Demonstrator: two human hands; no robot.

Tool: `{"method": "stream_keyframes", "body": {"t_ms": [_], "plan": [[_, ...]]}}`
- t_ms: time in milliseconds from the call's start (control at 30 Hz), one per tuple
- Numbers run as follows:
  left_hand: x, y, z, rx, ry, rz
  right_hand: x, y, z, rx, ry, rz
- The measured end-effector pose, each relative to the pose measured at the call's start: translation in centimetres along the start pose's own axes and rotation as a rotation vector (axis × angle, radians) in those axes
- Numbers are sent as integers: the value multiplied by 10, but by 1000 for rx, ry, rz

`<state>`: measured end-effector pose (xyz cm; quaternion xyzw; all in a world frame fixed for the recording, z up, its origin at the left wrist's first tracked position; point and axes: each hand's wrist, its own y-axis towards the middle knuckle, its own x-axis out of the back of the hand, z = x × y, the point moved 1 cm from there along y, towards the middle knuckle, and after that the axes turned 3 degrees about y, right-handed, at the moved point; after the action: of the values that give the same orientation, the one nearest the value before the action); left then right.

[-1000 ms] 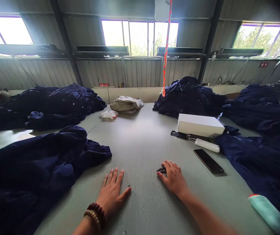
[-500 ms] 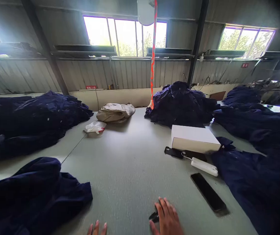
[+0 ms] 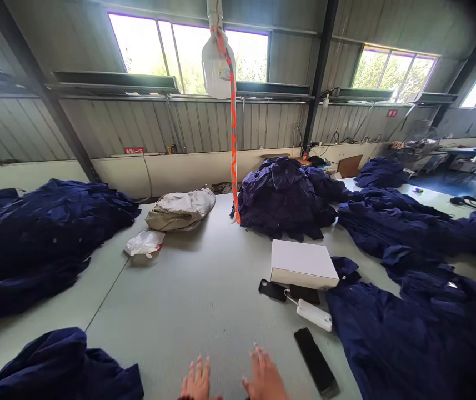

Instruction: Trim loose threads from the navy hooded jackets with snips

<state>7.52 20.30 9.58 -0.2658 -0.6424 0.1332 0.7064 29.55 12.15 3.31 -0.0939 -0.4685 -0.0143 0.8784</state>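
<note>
I see my left hand (image 3: 196, 382) at the near part of the worktop (image 3: 204, 311), fingers open and spread, with nothing visible in them. My right hand (image 3: 264, 378) is just beside it, fingers stretched toward the far edge; a dark sliver (image 3: 247, 398) shows below its thumb (the view cuts it off, so I can't tell whether I'm gripping it). Right of that hand, the black phone (image 3: 315, 358) lies flat, apart from my fingertips. Beyond it, toward the far edge, I have a white device (image 3: 314, 315) with a short cable, a black case (image 3: 272, 290) and a white box (image 3: 302, 258). Navy cloth (image 3: 63, 366) lies left of my left hand, and a tan bundle (image 3: 181, 209) rests near the far edge.
</note>
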Motion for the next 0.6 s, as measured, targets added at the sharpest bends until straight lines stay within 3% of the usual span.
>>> {"method": "stream_keyframes", "body": {"t_ms": [133, 333, 467, 600], "plan": [[51, 77, -72, -6, -56, -22, 56, 32, -35, -10, -29, -113], [82, 178, -158, 4, -34, -246, 120, 90, -130, 184, -119, -537], [88, 223, -192, 44, -39, -351, 198, 159, -175, 298, -206, -704], [67, 255, -201, 131, 48, -469, 281, 261, -211, 274, -239, -761]]}}
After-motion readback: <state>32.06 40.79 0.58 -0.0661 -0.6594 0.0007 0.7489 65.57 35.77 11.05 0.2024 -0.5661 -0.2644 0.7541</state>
